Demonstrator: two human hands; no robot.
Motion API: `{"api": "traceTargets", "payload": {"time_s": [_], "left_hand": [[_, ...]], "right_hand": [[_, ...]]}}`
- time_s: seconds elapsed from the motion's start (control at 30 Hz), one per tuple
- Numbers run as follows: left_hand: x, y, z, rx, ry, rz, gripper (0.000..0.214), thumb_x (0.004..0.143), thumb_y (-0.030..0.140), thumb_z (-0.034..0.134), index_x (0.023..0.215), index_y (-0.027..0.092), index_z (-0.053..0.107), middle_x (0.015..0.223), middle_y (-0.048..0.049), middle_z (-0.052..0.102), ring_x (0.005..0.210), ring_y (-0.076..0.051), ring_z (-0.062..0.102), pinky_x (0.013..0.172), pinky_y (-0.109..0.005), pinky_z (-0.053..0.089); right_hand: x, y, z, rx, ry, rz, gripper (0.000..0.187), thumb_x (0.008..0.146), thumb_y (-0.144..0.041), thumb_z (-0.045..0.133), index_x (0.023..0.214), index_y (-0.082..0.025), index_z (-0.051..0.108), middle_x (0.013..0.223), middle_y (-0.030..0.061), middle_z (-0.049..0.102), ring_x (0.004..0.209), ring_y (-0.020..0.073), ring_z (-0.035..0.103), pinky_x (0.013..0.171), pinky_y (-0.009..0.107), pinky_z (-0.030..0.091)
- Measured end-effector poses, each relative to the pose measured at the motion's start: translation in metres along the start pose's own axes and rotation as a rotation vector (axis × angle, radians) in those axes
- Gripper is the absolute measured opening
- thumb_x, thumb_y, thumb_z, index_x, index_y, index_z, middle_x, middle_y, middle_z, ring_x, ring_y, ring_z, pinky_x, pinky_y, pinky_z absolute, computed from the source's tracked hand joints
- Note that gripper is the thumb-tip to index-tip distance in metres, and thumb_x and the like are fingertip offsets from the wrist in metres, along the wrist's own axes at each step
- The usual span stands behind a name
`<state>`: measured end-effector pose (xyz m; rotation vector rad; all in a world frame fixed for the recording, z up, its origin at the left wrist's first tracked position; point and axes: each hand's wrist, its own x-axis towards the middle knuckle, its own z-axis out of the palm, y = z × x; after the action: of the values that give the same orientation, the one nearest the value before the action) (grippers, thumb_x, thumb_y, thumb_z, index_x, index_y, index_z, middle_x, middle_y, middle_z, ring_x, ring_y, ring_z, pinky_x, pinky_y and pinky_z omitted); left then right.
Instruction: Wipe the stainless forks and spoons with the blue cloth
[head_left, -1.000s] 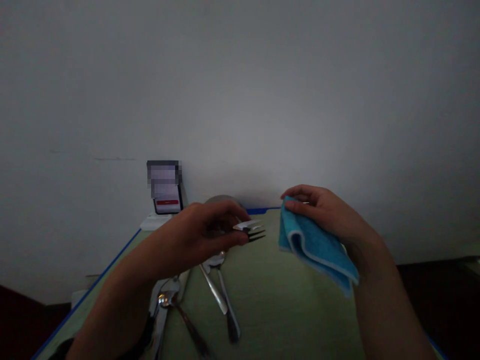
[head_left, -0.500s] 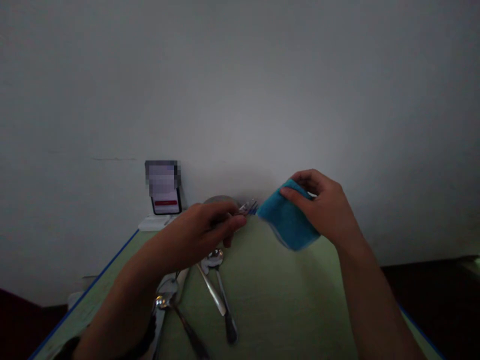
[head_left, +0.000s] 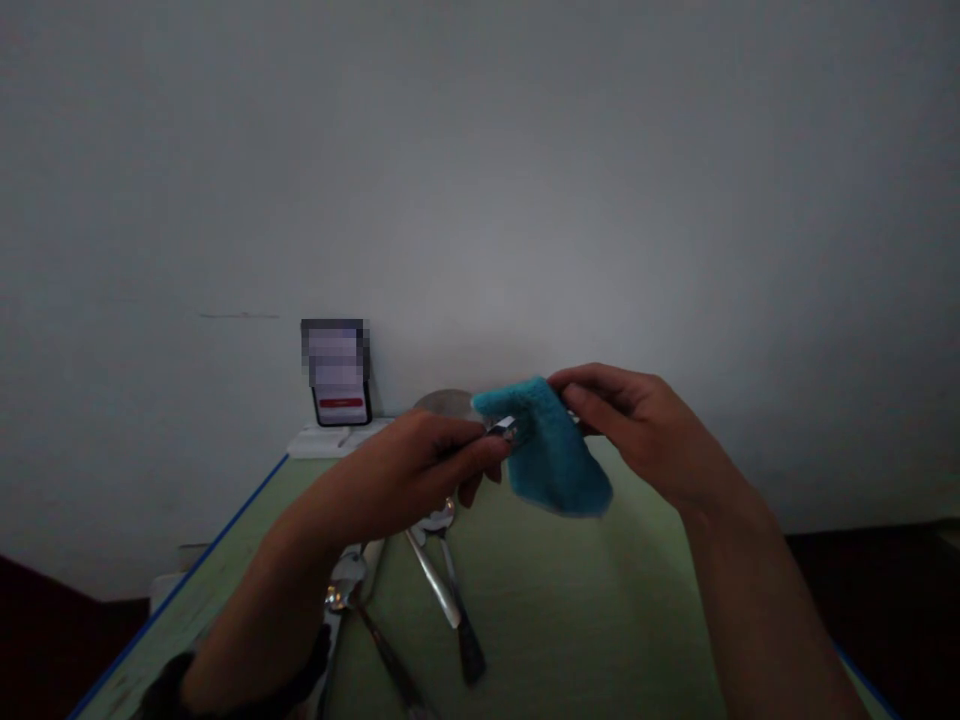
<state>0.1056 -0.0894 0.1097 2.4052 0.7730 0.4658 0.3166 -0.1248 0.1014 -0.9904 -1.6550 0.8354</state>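
My left hand [head_left: 450,450] is closed around a metal fork [head_left: 504,428], most of which the fingers hide. The fork's front end meets a blue cloth [head_left: 559,455], and its tines are covered from view. My right hand [head_left: 634,415] pinches the cloth by its upper right side, and the loose part hangs down over the green table. Below the left hand lie spoons and other cutlery: a spoon with a dark handle [head_left: 469,640], a silver handle [head_left: 436,585] beside it, and another spoon [head_left: 345,590] nearer the left forearm.
A phone [head_left: 341,385] leans upright on a white stand [head_left: 315,442] at the table's back left. Behind the left hand, a round greyish dish [head_left: 446,402] shows in part. The green table [head_left: 585,620] has blue edges and meets a plain wall [head_left: 600,200].
The right hand has brought the blue cloth leftward onto the fork, so the tines seen before are now covered. My left hand appears slightly further right, and the whole view has shifted a little.
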Motion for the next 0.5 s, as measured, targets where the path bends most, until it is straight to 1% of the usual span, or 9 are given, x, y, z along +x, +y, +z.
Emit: {"api": "traceTargets", "payload": {"time_s": [0.03,0.1,0.13,0.2,0.27,0.33,0.43,0.5], "left_hand": [[0.0002,-0.0001,0.0002,0.002,-0.005,0.001,0.036,0.09,0.038,0.037,0.074,0.015,0.06,0.058,0.0034,0.059,0.051,-0.006,0.053,0.049,-0.014,0.037],[0.0008,0.0002,0.0006,0.004,-0.024,0.007,0.036,0.09,0.038,0.037,0.074,0.015,0.06,0.058,0.0033,0.058,0.05,-0.006,0.052,0.049,-0.014,0.037],[0.001,0.0003,0.0007,0.004,-0.033,0.014,0.036,0.09,0.037,0.037,0.074,0.015,0.06,0.057,0.0033,0.058,0.05,-0.006,0.051,0.049,-0.014,0.037],[0.0017,0.0003,0.0008,0.009,-0.039,0.027,0.035,0.09,0.036,0.039,0.073,0.014,0.061,0.056,0.0036,0.056,0.049,-0.006,0.05,0.048,-0.014,0.036],[0.0025,0.0,0.0011,0.019,-0.031,0.033,0.034,0.089,0.035,0.039,0.071,0.014,0.06,0.055,0.0039,0.054,0.049,-0.005,0.049,0.047,-0.014,0.036],[0.0038,-0.0004,0.002,0.032,-0.024,0.032,0.034,0.089,0.034,0.039,0.071,0.014,0.059,0.054,0.0041,0.053,0.049,-0.005,0.049,0.048,-0.013,0.036],[0.0063,-0.0001,0.0047,0.052,-0.042,0.029,0.033,0.089,0.033,0.039,0.07,0.014,0.058,0.055,0.0038,0.053,0.05,-0.006,0.05,0.048,-0.014,0.036],[0.0079,0.0007,0.0067,0.05,-0.058,0.024,0.032,0.089,0.033,0.039,0.07,0.014,0.057,0.056,0.0035,0.054,0.051,-0.006,0.05,0.048,-0.014,0.035]], "right_hand": [[0.0008,0.0029,-0.0007,0.033,-0.033,0.025,0.019,0.081,-0.032,0.055,0.096,-0.021,0.061,0.088,0.0006,0.065,0.076,0.0124,0.06,0.066,0.026,0.05],[0.0025,0.0075,-0.0001,0.077,-0.083,0.071,0.027,0.076,-0.03,0.062,0.101,-0.021,0.057,0.093,0.0015,0.064,0.078,0.0133,0.06,0.065,0.026,0.05],[0.0034,0.009,0.001,0.085,-0.107,0.082,0.031,0.074,-0.029,0.064,0.103,-0.021,0.056,0.096,0.0022,0.064,0.082,0.0138,0.06,0.067,0.026,0.049],[0.005,0.0102,0.0035,0.065,-0.159,0.082,0.031,0.074,-0.031,0.064,0.103,-0.021,0.056,0.099,0.0025,0.062,0.087,0.0142,0.058,0.074,0.027,0.048],[0.006,0.0096,0.0052,-0.011,-0.219,0.069,0.026,0.078,-0.034,0.06,0.1,-0.02,0.058,0.097,0.0017,0.062,0.087,0.0141,0.057,0.075,0.027,0.046],[0.0062,0.0078,0.0051,-0.121,-0.265,0.073,0.024,0.081,-0.039,0.055,0.095,-0.02,0.059,0.091,0.0008,0.062,0.082,0.0138,0.056,0.071,0.026,0.045],[0.0047,0.0042,0.0035,-0.297,-0.313,0.096,0.029,0.084,-0.044,0.047,0.087,-0.017,0.059,0.079,-0.0002,0.059,0.071,0.0124,0.053,0.061,0.024,0.042],[0.0035,0.0022,0.0028,-0.361,-0.326,0.088,0.032,0.086,-0.045,0.043,0.083,-0.017,0.056,0.074,-0.0008,0.056,0.066,0.0114,0.051,0.057,0.023,0.04]]}}
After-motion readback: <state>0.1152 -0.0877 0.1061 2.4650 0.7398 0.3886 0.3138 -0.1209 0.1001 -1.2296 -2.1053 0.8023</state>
